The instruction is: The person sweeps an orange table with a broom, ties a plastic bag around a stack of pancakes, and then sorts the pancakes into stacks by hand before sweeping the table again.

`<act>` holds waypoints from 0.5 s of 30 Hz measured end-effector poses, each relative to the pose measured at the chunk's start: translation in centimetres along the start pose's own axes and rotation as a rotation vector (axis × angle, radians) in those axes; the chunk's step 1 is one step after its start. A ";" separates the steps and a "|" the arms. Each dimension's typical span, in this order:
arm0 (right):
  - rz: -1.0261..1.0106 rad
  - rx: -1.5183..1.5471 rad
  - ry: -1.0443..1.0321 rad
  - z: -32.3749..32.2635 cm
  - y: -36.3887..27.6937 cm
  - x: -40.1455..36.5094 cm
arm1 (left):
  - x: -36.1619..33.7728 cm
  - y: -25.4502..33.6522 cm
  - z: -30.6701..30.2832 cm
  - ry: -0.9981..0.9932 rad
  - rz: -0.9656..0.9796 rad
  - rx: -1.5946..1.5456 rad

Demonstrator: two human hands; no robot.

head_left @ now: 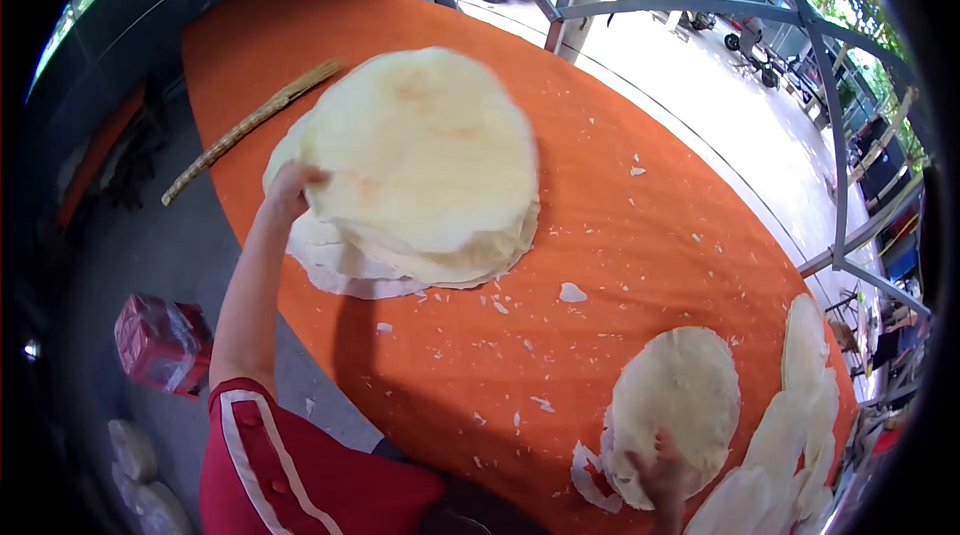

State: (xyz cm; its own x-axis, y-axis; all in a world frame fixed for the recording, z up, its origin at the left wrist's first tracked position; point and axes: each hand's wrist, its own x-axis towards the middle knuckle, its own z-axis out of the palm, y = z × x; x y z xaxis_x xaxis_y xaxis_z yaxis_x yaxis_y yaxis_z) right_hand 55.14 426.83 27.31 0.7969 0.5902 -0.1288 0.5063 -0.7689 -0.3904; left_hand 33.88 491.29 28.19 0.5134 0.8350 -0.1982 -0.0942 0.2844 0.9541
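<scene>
On the table point(620, 265), toward 11 o'clock from its middle: a stack of flatbreads point(420, 165). Touching the stack's 9 o'clock edge: the left hand point(290, 185). At 10 o'clock from the stack, just apart from it and lying across the table's edge: a stick point(250, 125). At 5 o'clock, well apart from the stack: a single flatbread point(680, 400), with the right hand point(665, 470) resting on its 6 o'clock rim. Just beside it at 3 o'clock: an overlapping row of flatbreads point(800, 405). Between the stack and the single flatbread: scattered flakes point(572, 292). Off the table, at 8 o'clock on the floor: a packet point(160, 343).
</scene>
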 end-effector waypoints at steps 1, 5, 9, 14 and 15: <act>-0.142 0.087 -0.027 0.5 -3.2 0.3 | 0.9 -2.1 -2.7 0.208 0.031 0.347; -0.197 -0.309 0.092 7.7 -2.1 -1.4 | -1.7 -5.8 -3.7 0.953 0.521 1.447; -0.129 -0.329 0.152 8.5 0.0 -2.7 | -7.7 -4.8 6.5 0.234 0.506 0.805; -0.089 -0.398 0.282 6.8 0.7 -3.7 | -15.8 -13.0 20.0 -0.704 0.158 0.445; -0.051 -0.344 0.237 6.3 1.0 -4.0 | -18.5 -15.1 22.5 -0.707 0.039 0.373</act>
State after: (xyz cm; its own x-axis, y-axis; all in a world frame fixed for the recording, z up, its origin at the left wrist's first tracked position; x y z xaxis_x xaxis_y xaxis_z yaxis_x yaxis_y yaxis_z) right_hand 50.41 425.30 21.71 0.8011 0.5880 0.1115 0.5960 -0.8008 -0.0588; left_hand 45.02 460.93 22.54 0.9466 0.3088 -0.0928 0.1038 -0.0194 0.9944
